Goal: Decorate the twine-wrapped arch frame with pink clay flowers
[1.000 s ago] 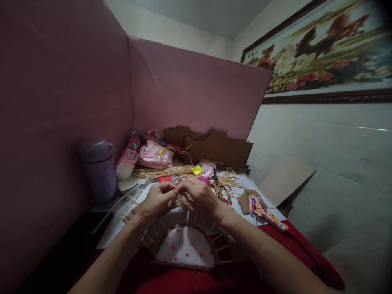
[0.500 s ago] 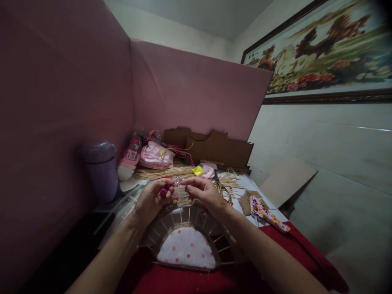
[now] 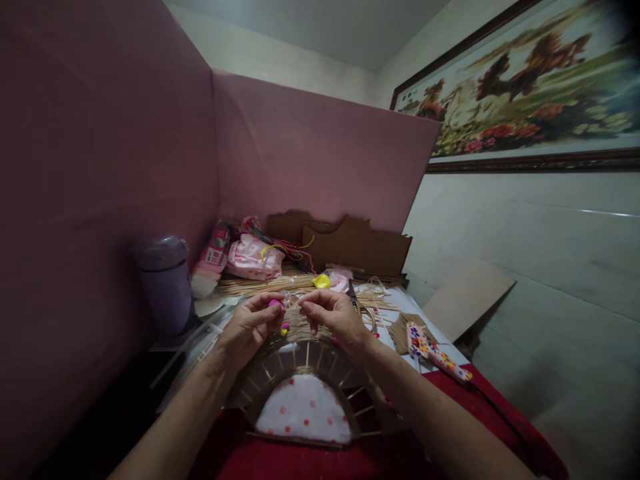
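My left hand (image 3: 254, 328) is closed in a pinch on a small magenta piece (image 3: 277, 305), whose exact kind is too small to tell. Close beside it, the fingertips of my right hand (image 3: 334, 319) are pinched together; whatever they hold is too small to make out. Something clear, like thin plastic, shows between the two hands. Below them lies a half-round craft piece of sticks and twine (image 3: 300, 325), with a white dotted fabric panel (image 3: 303, 409) in its middle. A yellow and a pink bead-like bit (image 3: 285, 329) rest near the twine.
Scissors (image 3: 369, 317) lie right of my right hand. Farther right is a flower-patterned glue gun (image 3: 435, 352) with a cord. A purple lidded container (image 3: 164, 287) stands at left. Behind are bundled sticks (image 3: 265, 285), a pink cloth bundle (image 3: 255, 257) and cardboard (image 3: 350, 245).
The magenta piece has moved up to my left fingertips from lower in the hand. My right hand stays pinched nearby. The view has shifted slightly.
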`<state>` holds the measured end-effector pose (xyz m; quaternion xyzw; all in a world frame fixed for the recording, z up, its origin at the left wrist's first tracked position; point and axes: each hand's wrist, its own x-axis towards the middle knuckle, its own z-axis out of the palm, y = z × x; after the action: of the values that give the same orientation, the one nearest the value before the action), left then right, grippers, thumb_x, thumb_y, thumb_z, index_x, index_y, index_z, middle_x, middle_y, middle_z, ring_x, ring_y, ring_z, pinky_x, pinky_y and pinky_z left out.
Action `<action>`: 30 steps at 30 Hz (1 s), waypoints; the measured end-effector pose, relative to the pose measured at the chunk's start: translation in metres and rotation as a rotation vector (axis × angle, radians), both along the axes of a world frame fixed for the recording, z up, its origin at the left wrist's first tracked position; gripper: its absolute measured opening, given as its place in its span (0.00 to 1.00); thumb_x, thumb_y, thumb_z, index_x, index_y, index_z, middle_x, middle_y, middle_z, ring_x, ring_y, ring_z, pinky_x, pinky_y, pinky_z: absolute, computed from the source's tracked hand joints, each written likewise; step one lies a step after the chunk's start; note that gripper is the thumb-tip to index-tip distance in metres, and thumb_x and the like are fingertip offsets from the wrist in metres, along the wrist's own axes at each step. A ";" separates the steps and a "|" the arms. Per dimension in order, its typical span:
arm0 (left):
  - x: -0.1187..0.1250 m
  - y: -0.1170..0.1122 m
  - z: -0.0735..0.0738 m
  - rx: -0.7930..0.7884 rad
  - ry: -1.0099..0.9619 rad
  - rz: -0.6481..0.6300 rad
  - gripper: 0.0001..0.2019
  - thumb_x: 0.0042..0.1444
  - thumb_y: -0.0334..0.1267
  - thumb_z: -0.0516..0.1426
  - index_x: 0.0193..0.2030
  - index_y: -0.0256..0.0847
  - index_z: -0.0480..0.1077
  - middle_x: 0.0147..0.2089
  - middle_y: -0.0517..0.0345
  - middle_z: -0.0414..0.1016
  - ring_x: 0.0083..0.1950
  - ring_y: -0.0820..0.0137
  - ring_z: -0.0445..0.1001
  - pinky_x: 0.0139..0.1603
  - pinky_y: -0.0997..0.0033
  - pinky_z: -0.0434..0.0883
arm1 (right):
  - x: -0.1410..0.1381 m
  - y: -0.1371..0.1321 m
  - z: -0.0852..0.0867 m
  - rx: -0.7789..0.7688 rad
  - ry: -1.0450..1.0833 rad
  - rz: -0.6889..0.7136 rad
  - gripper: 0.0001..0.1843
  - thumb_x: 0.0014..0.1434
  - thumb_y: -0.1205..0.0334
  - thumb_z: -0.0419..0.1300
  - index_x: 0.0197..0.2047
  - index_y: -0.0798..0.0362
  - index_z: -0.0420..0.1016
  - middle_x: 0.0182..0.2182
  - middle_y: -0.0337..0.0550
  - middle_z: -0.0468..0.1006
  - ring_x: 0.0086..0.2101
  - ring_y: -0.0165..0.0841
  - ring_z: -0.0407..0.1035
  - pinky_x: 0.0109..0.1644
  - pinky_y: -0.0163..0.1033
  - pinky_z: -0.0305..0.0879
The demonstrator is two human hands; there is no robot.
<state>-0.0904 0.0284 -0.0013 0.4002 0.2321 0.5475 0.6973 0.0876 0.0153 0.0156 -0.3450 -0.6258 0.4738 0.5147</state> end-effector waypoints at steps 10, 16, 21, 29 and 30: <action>0.012 -0.001 -0.005 0.034 0.064 -0.012 0.18 0.38 0.36 0.69 0.39 0.35 0.77 0.34 0.52 0.80 0.27 0.74 0.75 0.28 0.77 0.71 | -0.015 -0.009 0.003 0.731 -0.711 -0.283 0.05 0.53 0.69 0.62 0.35 0.55 0.72 0.34 0.46 0.73 0.37 0.36 0.66 0.41 0.42 0.65; 0.007 -0.001 -0.003 0.045 0.034 -0.041 0.20 0.44 0.43 0.66 0.43 0.32 0.75 0.34 0.48 0.79 0.30 0.70 0.76 0.28 0.74 0.73 | -0.013 -0.009 0.010 0.762 -0.652 -0.330 0.02 0.56 0.69 0.60 0.34 0.55 0.71 0.31 0.43 0.71 0.33 0.33 0.65 0.38 0.38 0.63; 0.002 0.001 0.000 0.010 -0.009 0.005 0.23 0.39 0.23 0.66 0.46 0.35 0.73 0.37 0.51 0.79 0.31 0.73 0.76 0.33 0.74 0.75 | -0.006 -0.015 0.013 0.696 -0.561 -0.376 0.01 0.56 0.66 0.61 0.34 0.54 0.72 0.29 0.41 0.71 0.30 0.32 0.65 0.35 0.36 0.61; 0.005 -0.004 0.004 0.042 0.035 0.092 0.22 0.36 0.25 0.67 0.43 0.33 0.74 0.35 0.49 0.80 0.31 0.69 0.78 0.31 0.72 0.75 | -0.015 -0.011 0.002 0.689 -0.557 -0.356 0.01 0.57 0.66 0.59 0.33 0.54 0.71 0.28 0.41 0.71 0.29 0.31 0.64 0.34 0.36 0.60; 0.005 -0.005 0.005 0.044 0.042 0.105 0.22 0.35 0.25 0.68 0.42 0.33 0.74 0.34 0.50 0.80 0.31 0.69 0.78 0.31 0.73 0.75 | -0.014 -0.010 0.002 0.661 -0.523 -0.382 0.02 0.57 0.65 0.59 0.33 0.54 0.72 0.28 0.40 0.71 0.29 0.31 0.64 0.33 0.36 0.60</action>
<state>-0.0856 0.0234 0.0035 0.4141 0.2550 0.5798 0.6536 0.0737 0.0051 0.0179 -0.3795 -0.7774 0.0428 0.4998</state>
